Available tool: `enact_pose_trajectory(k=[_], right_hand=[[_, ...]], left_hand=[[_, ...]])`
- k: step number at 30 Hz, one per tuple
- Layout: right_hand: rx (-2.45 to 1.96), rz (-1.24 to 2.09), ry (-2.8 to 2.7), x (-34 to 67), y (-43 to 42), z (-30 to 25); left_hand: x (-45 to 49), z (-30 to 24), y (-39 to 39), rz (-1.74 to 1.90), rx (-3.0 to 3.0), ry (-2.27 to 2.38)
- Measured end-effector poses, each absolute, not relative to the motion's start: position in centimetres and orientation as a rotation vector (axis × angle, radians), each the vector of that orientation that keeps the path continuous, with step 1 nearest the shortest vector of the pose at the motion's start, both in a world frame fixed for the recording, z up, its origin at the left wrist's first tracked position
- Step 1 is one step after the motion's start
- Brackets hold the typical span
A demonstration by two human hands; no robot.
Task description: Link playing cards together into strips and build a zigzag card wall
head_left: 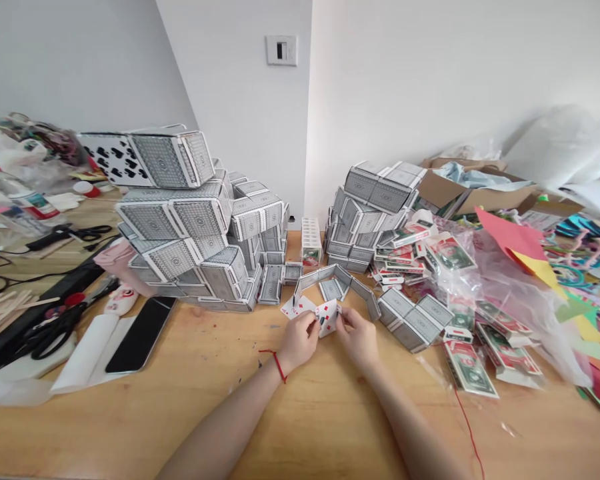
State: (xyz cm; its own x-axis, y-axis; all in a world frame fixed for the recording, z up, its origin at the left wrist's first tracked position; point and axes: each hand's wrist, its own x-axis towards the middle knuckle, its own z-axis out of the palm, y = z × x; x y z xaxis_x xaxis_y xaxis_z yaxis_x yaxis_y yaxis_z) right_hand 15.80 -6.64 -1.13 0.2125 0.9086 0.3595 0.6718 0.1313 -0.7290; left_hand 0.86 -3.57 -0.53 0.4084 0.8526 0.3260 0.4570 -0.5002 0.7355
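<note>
Two hands at work, head view: left hand (299,340) and right hand (359,338) each pinched a side of one diamond-suit playing card (327,319), just above the tabletop (300,427). Loose diamonds card (295,307) lay at its 10 o'clock; curved folded-card strip (363,295), 12 to 2; folded-card block (405,320), 3; tall card-block stack (200,219), also 10, top overhanging. Judged risks: uneven pinching could have miscreased the card; a stray knuckle, shoved the strip; a jolt, toppled the stack.

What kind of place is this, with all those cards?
It looks like a craft table, though whether at home or in a workshop I can't tell. Stacked card blocks, scissors on the left and coloured paper on the right show it.
</note>
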Motion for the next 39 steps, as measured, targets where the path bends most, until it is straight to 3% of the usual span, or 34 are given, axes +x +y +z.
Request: enact_pose_trajectory(k=[12,24,32,39], right_hand=[[-1.517,0.554,-1.422,16.5,-6.5,-1.1],[-1.726,0.150,-1.457,16.2,-6.9,-0.9],[-1.461,0.681,-1.381,16.1,-6.4,-0.2],[-1.565,0.511,-1.495,16.6,-6.4,-0.6]], left_hand=[[0.8,-0.6,-3.5,0.922,2.188,1.124],[1.1,-0.2,-4.1,0.902,2.328,1.096],[0.9,-0.4,-3.7,1.071,2.198,1.287],[1.0,-0.3,-3.9,1.041,2.159,1.249]])
